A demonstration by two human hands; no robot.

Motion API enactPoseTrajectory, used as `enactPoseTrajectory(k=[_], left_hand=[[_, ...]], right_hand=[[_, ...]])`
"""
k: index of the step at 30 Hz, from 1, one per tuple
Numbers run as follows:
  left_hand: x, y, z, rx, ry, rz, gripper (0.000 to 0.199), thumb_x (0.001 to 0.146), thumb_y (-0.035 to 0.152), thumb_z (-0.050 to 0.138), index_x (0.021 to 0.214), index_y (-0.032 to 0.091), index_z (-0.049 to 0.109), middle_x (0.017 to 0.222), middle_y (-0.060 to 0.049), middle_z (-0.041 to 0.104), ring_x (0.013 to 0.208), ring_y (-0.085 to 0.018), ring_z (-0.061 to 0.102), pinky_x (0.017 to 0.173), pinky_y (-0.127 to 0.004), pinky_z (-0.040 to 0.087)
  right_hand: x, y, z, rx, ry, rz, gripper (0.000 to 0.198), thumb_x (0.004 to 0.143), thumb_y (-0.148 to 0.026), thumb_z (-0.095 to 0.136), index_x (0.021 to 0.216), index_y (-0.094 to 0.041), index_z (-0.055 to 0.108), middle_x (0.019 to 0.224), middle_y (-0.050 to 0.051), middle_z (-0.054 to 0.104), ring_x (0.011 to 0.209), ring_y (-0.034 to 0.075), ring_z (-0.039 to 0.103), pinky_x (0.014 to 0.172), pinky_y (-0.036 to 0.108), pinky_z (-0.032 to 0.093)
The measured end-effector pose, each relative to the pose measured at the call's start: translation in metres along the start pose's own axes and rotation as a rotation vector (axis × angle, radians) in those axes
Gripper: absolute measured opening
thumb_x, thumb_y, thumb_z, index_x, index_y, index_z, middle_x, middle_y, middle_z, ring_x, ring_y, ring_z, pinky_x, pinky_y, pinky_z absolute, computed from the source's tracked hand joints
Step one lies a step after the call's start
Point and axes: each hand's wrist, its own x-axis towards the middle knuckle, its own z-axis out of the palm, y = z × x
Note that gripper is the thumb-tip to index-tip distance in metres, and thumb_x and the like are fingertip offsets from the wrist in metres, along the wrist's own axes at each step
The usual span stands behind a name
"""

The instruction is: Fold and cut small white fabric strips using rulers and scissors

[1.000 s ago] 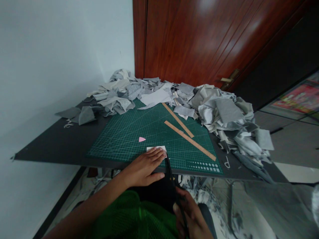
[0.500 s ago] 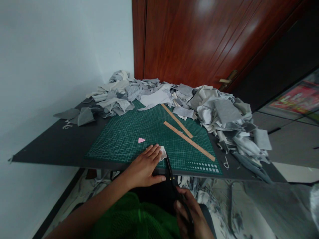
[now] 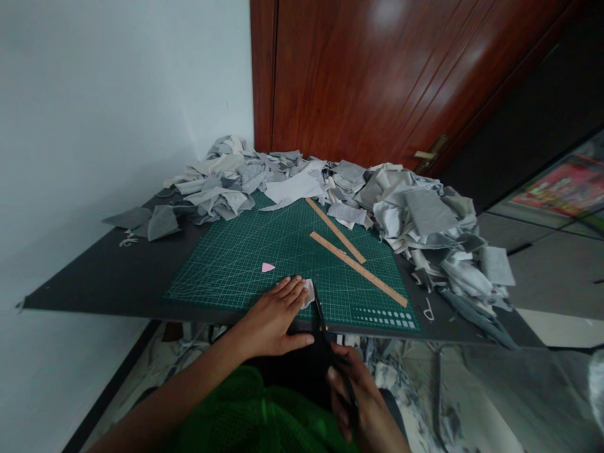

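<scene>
My left hand (image 3: pixel 277 314) lies flat near the front edge of the green cutting mat (image 3: pixel 236 251), its fingers stretched over a small white piece of fabric (image 3: pixel 309 294). Most of that piece is hidden under the fingers. My right hand (image 3: pixel 361 399) is wrapped round the handles of long black scissors (image 3: pixel 322 324), below the table edge. Their blades point away from me, with the tips at the right edge of the white fabric. On the mat, ahead of my left fingers, lies a pink tailor's chalk (image 3: pixel 267 267).
Two wooden rulers, one nearer (image 3: pixel 358 268) and one farther (image 3: pixel 335 230), lie on the mat. Heaps of grey and white fabric scraps (image 3: pixel 431 211) line the back and right of the dark table (image 3: pixel 104 277). A wooden door (image 3: pixel 349 82) stands behind.
My right hand has moved slightly up and left with the scissors, and the blades now lie closer along the fabric's right edge. My left hand stays in place.
</scene>
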Motion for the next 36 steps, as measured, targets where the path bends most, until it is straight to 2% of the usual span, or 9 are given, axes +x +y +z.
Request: enactPoseTrajectory(k=[8, 14, 20, 24, 28, 36], left_hand=[[-0.0011, -0.001, 0.002, -0.011, 0.039, 0.017, 0.09, 0.095, 0.073, 0.047, 0.157, 0.01, 0.033, 0.164, -0.02, 0.035, 0.155, -0.033, 0.025, 0.127, -0.049, 0.02], [-0.0009, -0.0003, 0.0004, 0.002, 0.006, 0.012, 0.089, 0.095, 0.073, 0.047, 0.155, 0.007, 0.037, 0.164, -0.021, 0.034, 0.156, -0.033, 0.024, 0.127, -0.048, 0.019], [-0.0009, 0.0001, 0.0011, -0.013, 0.034, 0.024, 0.087, 0.096, 0.072, 0.046, 0.155, 0.009, 0.036, 0.163, -0.022, 0.034, 0.155, -0.034, 0.025, 0.126, -0.05, 0.022], [-0.0007, 0.0011, -0.0003, 0.016, 0.0, 0.01, 0.088, 0.096, 0.073, 0.043, 0.155, 0.007, 0.035, 0.164, -0.022, 0.032, 0.156, -0.033, 0.022, 0.127, -0.049, 0.02], [-0.0001, 0.002, -0.0025, 0.045, -0.03, 0.004, 0.09, 0.096, 0.074, 0.042, 0.155, 0.007, 0.035, 0.165, -0.021, 0.031, 0.156, -0.032, 0.023, 0.127, -0.047, 0.018], [0.0007, 0.0025, -0.004, 0.024, -0.05, -0.001, 0.09, 0.097, 0.074, 0.041, 0.16, 0.011, 0.028, 0.167, -0.017, 0.028, 0.157, -0.032, 0.02, 0.128, -0.047, 0.013]], right_hand=[[0.0019, 0.0096, 0.0007, -0.028, -0.031, -0.006, 0.07, 0.081, -0.067, 0.074, 0.13, -0.024, 0.048, 0.072, -0.007, 0.058, 0.04, 0.004, 0.039, 0.032, 0.014, 0.033], [-0.0025, 0.0024, 0.0042, -0.034, 0.004, -0.014, 0.07, 0.081, -0.066, 0.074, 0.131, -0.024, 0.05, 0.072, -0.007, 0.057, 0.04, 0.003, 0.036, 0.033, 0.013, 0.032], [-0.0031, 0.0054, 0.0057, -0.036, 0.002, -0.002, 0.07, 0.081, -0.066, 0.074, 0.132, -0.023, 0.051, 0.068, -0.007, 0.056, 0.042, 0.005, 0.039, 0.033, 0.014, 0.033], [-0.0018, 0.0078, 0.0036, -0.033, 0.011, -0.028, 0.068, 0.082, -0.066, 0.074, 0.132, -0.025, 0.051, 0.072, -0.006, 0.058, 0.042, 0.004, 0.039, 0.033, 0.014, 0.031], [-0.0016, 0.0056, 0.0033, -0.04, -0.031, -0.003, 0.071, 0.081, -0.068, 0.074, 0.133, -0.026, 0.051, 0.068, -0.007, 0.055, 0.042, 0.005, 0.039, 0.034, 0.014, 0.03], [-0.004, 0.0024, 0.0077, -0.038, 0.021, -0.021, 0.073, 0.079, -0.069, 0.075, 0.132, -0.025, 0.052, 0.07, -0.007, 0.057, 0.041, 0.004, 0.038, 0.034, 0.014, 0.032]])
